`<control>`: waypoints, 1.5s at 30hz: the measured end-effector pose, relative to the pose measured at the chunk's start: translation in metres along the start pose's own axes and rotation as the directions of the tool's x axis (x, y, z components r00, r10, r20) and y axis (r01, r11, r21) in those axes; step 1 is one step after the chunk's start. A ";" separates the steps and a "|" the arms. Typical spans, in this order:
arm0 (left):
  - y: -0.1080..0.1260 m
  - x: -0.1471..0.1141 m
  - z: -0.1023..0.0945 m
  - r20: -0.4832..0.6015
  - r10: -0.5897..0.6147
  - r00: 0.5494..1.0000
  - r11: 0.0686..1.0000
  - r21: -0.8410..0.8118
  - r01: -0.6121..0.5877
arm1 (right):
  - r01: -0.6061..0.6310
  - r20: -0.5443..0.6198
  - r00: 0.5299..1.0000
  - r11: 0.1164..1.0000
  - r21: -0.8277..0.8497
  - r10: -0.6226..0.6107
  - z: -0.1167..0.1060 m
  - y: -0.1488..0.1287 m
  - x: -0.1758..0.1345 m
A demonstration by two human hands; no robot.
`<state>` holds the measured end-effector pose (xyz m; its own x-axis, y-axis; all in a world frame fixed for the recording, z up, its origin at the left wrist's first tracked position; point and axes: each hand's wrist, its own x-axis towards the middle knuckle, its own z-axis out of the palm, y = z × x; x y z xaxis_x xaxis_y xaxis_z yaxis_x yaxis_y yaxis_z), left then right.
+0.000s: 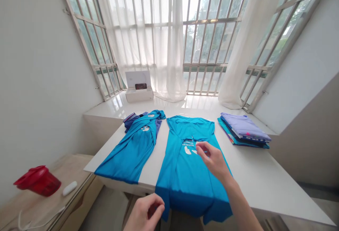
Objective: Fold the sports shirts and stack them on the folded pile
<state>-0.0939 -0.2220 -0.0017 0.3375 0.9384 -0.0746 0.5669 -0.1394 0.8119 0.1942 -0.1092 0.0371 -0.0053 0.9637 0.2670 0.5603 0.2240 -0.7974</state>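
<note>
A blue T-shirt (185, 178) with white print lies spread on the white table, its lower end hanging over the front edge. Above its print, my right hand (213, 158) is closed in a pinch; whatever its fingertips hold, if anything, is too small to make out. Below the table's front edge, my left hand (147, 211) is curled, thumb near the fingers, with nothing visible in it. It is close to the shirt's hanging left corner. Left of this shirt, a second blue T-shirt (129, 153) lies bunched and twisted over some dark purple clothing (129, 121).
Folded clothes (243, 128) are stacked on the table's right side. A white box (139, 94) with a phone (141, 86) stands on the window sill. At lower left, a wooden surface (71, 164) carries a red container (39, 181) and a white object (70, 188).
</note>
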 end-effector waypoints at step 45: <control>0.061 0.144 -0.012 0.194 0.032 0.980 0.693 0.703 -0.162 | -0.357 0.154 0.922 0.625 0.694 0.356 0.172 -0.021 -0.152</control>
<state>-0.0197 -0.0912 0.0436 0.4951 0.8541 -0.1592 0.8661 -0.4709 0.1676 0.0408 -0.2354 -0.0792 0.0670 0.9904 -0.1207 -0.2229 -0.1031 -0.9694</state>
